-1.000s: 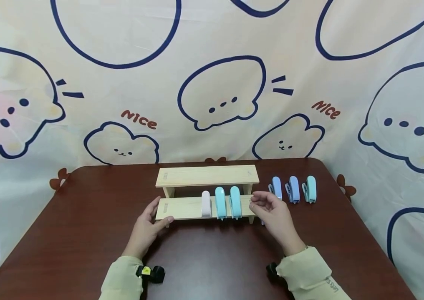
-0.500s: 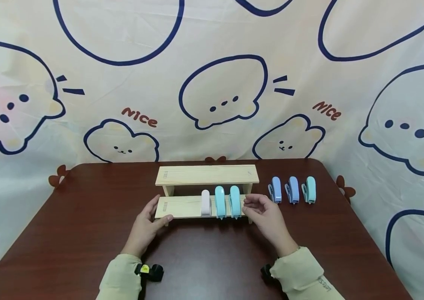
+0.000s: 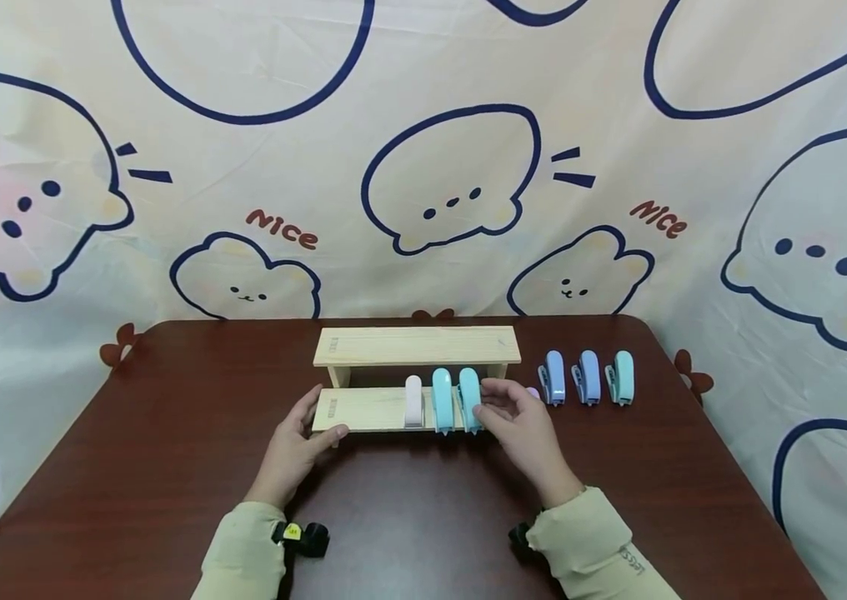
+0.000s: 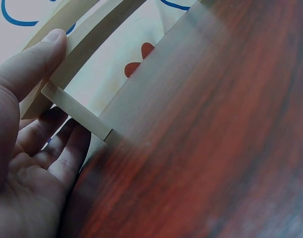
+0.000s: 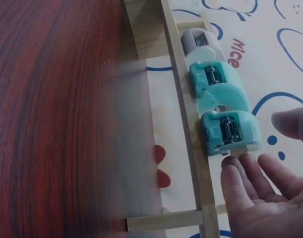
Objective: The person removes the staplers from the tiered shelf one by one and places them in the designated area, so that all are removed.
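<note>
A two-tier wooden display shelf [image 3: 363,411] stands at mid-table. Its front board carries a whitish mini stapler [image 3: 413,402] and two turquoise mini staplers, one in the middle [image 3: 442,401] and one at the right [image 3: 469,400]. My left hand [image 3: 290,450] grips the board's left end, thumb on the near edge and fingers behind, as the left wrist view confirms. Beside the right turquoise stapler is my right hand [image 3: 527,433]. In the right wrist view its fingers extend to the stapler's side, and its thumb is apart; whether the fingertips touch is unclear.
Right of the shelf, two blue staplers, the nearer one [image 3: 553,379] and its neighbour [image 3: 587,379], stand with a green stapler [image 3: 622,378] on the brown table [image 3: 423,517]. A purple thing [image 3: 533,392] is mostly hidden behind my right hand. A patterned cloth [image 3: 438,283] hangs behind.
My right hand has moved left along the front board to the right turquoise stapler, uncovering the nearer blue stapler and part of the purple thing. My left hand keeps its hold.
</note>
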A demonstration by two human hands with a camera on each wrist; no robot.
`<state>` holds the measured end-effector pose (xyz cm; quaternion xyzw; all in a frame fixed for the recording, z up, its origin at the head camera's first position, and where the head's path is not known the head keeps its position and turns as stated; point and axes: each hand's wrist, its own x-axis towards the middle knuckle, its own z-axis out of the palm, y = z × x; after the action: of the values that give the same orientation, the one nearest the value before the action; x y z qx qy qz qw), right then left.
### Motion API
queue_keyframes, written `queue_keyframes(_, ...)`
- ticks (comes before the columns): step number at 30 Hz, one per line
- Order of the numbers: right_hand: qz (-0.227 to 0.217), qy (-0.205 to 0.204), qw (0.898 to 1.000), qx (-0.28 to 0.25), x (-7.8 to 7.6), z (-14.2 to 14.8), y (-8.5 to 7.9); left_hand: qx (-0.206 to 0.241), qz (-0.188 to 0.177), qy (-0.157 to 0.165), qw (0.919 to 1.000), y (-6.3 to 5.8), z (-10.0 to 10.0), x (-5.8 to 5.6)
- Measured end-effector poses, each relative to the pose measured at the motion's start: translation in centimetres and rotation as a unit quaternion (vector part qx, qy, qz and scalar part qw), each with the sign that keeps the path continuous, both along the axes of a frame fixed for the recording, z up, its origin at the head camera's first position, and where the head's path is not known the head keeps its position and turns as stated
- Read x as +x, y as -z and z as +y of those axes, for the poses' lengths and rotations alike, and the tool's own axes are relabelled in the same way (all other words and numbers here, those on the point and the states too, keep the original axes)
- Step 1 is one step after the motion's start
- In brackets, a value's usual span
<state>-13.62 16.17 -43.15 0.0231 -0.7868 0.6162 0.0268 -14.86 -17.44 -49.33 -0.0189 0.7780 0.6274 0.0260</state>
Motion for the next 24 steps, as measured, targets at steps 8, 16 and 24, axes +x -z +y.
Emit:
queue_keyframes(8,0.001,-0.001,1.0,0.007,-0.8,-0.3,0.4,-0.001,-0.004,-0.003,1.0,0.2,0.0,-0.2)
queue_keyframes(16,-0.004,0.015,1.0,0.025,-1.4,-0.8,0.6,0.001,-0.003,-0.005,1.0,0.0,0.0,-0.1)
queue_keyframes(24,-0.01,0.036,0.998,0.043,-1.8,-1.3,0.4,0.005,-0.003,0.001,1.0,-0.3,0.2,0.0)
